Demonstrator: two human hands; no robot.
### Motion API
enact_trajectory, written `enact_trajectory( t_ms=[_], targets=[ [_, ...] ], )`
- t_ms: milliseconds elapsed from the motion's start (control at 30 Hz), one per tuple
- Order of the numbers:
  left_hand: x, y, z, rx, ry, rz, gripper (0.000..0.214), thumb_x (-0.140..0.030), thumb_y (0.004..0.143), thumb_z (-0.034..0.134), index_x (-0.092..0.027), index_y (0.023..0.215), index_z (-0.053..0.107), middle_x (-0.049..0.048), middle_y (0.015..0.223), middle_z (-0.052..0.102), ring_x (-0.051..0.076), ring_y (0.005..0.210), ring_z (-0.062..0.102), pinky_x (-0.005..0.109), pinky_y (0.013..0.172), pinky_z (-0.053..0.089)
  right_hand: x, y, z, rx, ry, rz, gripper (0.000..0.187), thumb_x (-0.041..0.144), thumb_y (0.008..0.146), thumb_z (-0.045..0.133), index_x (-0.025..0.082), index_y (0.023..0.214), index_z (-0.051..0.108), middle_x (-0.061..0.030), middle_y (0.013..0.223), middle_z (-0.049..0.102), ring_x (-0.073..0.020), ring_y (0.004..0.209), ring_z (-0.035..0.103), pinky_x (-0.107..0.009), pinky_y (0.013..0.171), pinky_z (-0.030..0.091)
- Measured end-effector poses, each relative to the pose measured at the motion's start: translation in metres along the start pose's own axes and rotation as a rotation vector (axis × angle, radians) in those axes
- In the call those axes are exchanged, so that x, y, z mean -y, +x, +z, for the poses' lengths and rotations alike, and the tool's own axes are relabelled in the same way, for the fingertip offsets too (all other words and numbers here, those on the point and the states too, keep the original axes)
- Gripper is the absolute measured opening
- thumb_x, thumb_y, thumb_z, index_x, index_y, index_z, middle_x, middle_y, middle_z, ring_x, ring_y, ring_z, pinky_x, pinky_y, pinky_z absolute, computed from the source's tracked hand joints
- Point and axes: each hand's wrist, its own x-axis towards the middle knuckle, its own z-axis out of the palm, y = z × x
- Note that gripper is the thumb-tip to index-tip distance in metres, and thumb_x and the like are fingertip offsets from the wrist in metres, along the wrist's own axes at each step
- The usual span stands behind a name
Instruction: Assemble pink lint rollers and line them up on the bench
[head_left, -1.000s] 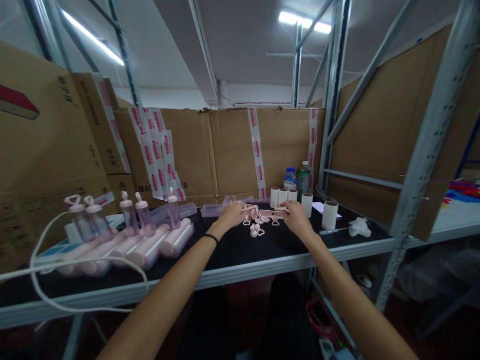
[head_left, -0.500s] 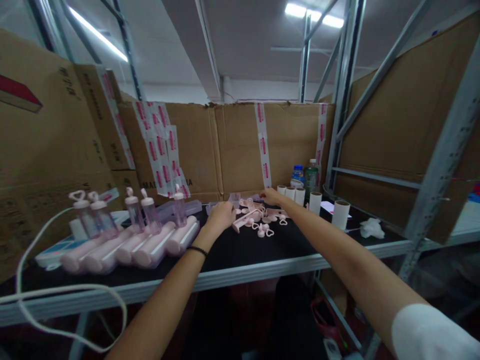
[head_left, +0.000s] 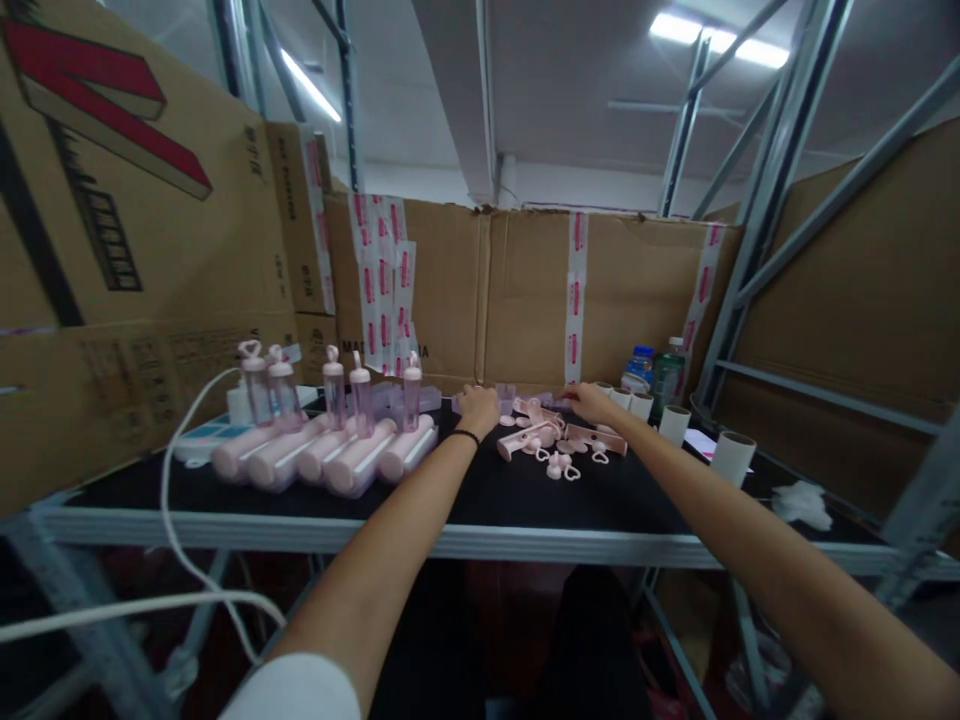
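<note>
My left hand [head_left: 478, 408] reaches to the back of the black tabletop, among clear purplish plastic pieces [head_left: 505, 396]. Its fingers point away and are mostly hidden behind the back of the hand. My right hand [head_left: 590, 402] is at the back too, right of the pile, its fingers bent down by another clear purplish piece [head_left: 553, 402]; what they hold, if anything, is too small to make out. Between and in front of the hands lie pink plastic parts: long trough-shaped pieces [head_left: 596, 438], small discs [head_left: 508, 421] and caps with heart-shaped loops [head_left: 555, 466].
To the left, several pink cylinders [head_left: 352, 460] lie in a row, with clear heart-topped tubes [head_left: 361, 400] upright by them. White paper-like tubes [head_left: 675, 426], two bottles [head_left: 666, 378] and crumpled tissue [head_left: 802, 505] stand or lie right. A white cable [head_left: 169, 500] hangs left; cardboard [head_left: 442, 300] walls the back.
The view has swung left, so everything sits farther right in the picture. My left hand has moved farther back, off the pink parts. My right hand stays near the back of the pile.
</note>
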Motion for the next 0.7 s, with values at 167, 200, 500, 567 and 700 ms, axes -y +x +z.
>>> enact_trajectory(
  t_ms=[167, 200, 500, 567, 700],
  targets=[
    [0.012, -0.008, -0.014, -0.044, -0.016, 0.005, 0.040, -0.037, 0.098, 0.066, -0.016, 0.132, 0.061, 0.0110, 0.132, 0.063, 0.028, 0.113, 0.065, 0.047, 0.094, 0.057, 0.015, -0.029, -0.019, -0.214, 0.100, -0.003, 0.024, 0.011, 0.095, 0.056, 0.015, 0.105, 0.077, -0.0112, 0.109, 0.079, -0.0224, 0.104, 0.074, -0.033, 0.097, 0.054],
    [0.009, -0.005, -0.015, -0.052, -0.019, 0.007, 0.040, -0.037, 0.098, 0.066, -0.016, 0.131, 0.062, 0.0115, 0.132, 0.063, 0.027, 0.114, 0.065, 0.048, 0.094, 0.057, 0.017, -0.040, -0.028, -0.272, 0.116, 0.000, 0.027, 0.011, 0.094, 0.054, 0.016, 0.106, 0.077, -0.0102, 0.109, 0.079, -0.0217, 0.103, 0.074, -0.030, 0.095, 0.055],
    [-0.038, -0.013, -0.036, -0.268, -0.160, 0.188, 0.027, -0.008, 0.091, 0.052, -0.014, 0.109, 0.072, 0.0138, 0.112, 0.069, 0.030, 0.114, 0.060, 0.046, 0.105, 0.045, -0.035, -0.194, -0.116, -0.901, -0.066, 0.422, 0.051, 0.040, 0.092, 0.064, 0.015, 0.136, 0.061, -0.0197, 0.132, 0.065, -0.0345, 0.121, 0.062, -0.050, 0.105, 0.049],
    [-0.049, -0.041, -0.047, -0.352, -0.213, 0.231, 0.031, -0.008, 0.091, 0.047, -0.015, 0.110, 0.071, 0.0123, 0.114, 0.068, 0.029, 0.113, 0.059, 0.043, 0.104, 0.045, -0.056, -0.209, -0.112, -0.774, -0.093, 0.586, 0.068, 0.044, 0.085, 0.073, 0.011, 0.142, 0.057, -0.0247, 0.137, 0.061, -0.0395, 0.128, 0.058, -0.053, 0.108, 0.045],
    [-0.067, -0.106, -0.056, -0.447, -0.330, 0.295, 0.026, -0.012, 0.094, 0.046, -0.018, 0.106, 0.068, 0.0080, 0.110, 0.068, 0.025, 0.109, 0.061, 0.039, 0.098, 0.049, -0.080, -0.208, -0.096, -0.568, 0.015, 0.649, 0.056, 0.042, 0.082, 0.075, 0.012, 0.129, 0.066, -0.0198, 0.117, 0.073, -0.0339, 0.108, 0.070, -0.043, 0.094, 0.054]
  ],
)
